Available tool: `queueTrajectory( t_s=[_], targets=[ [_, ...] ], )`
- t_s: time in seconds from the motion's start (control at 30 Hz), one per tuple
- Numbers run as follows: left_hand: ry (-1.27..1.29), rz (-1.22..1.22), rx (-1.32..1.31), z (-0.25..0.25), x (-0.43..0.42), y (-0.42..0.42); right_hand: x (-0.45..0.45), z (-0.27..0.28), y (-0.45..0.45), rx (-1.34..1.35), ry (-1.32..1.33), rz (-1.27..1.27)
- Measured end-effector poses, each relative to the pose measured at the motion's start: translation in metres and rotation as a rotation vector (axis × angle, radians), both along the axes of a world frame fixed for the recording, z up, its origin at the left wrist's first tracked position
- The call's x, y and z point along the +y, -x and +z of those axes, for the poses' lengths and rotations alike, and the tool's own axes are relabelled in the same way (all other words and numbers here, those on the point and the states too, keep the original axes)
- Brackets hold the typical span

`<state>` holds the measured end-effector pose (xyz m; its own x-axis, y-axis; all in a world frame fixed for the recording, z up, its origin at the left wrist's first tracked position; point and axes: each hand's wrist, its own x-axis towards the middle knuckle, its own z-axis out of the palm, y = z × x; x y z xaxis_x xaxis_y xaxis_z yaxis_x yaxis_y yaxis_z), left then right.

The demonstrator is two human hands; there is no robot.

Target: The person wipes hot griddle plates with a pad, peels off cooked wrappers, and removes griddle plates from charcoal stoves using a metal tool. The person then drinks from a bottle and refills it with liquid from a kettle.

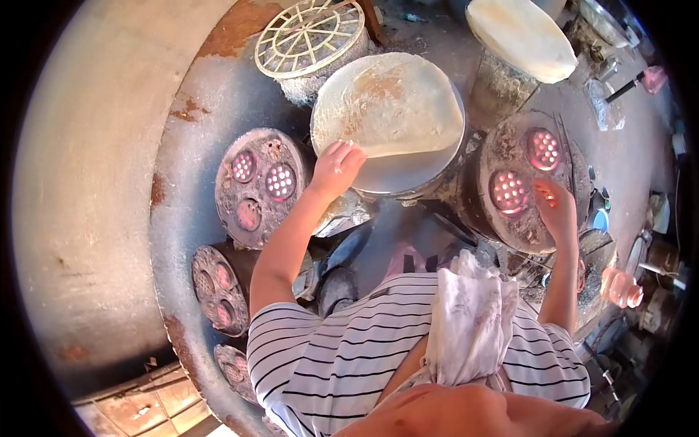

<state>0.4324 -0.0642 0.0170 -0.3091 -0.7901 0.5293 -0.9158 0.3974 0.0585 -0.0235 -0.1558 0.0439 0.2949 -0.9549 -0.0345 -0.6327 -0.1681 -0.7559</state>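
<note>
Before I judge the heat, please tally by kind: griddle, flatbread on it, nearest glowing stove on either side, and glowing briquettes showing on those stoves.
Griddle: 1
Flatbread: 1
Stoves: 2
Glowing briquettes: 5
Total: 9

Grey, brown-patched floor, left stove and right stove standing on it, both glowing

Central sheet: cream, patched brown
Plate beneath: silvery grey
Far-right sheet: pale cream
Left stove: grey-brown, dotted glowing pink-red
Shirt: white, thin black stripes
Neck cloth: white, greyish-pink stains
</note>
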Motion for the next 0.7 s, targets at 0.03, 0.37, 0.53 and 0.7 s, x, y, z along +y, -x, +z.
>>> queueTrajectory(
  t_s=[0.03,0.37,0.53,0.7],
  targets=[
    [-0.007,-0.004,0.022,0.008,-0.004,-0.003,-0.003,-0.004,-0.008,-0.013,-0.024,-0.001],
    [0.003,-0.156,0.035,0.106,-0.101,-0.031,-0.126,0.009,-0.175,-0.183,0.376,0.437],
    [-0.001,-0.203,-0.09,0.165,-0.177,-0.032,-0.167,0.0,-0.175,-0.419,0.126,0.527],
    [-0.001,-0.276,-0.105,0.224,-0.273,-0.005,-0.178,-0.015,-0.193,-0.828,-0.013,0.108]
  ],
)
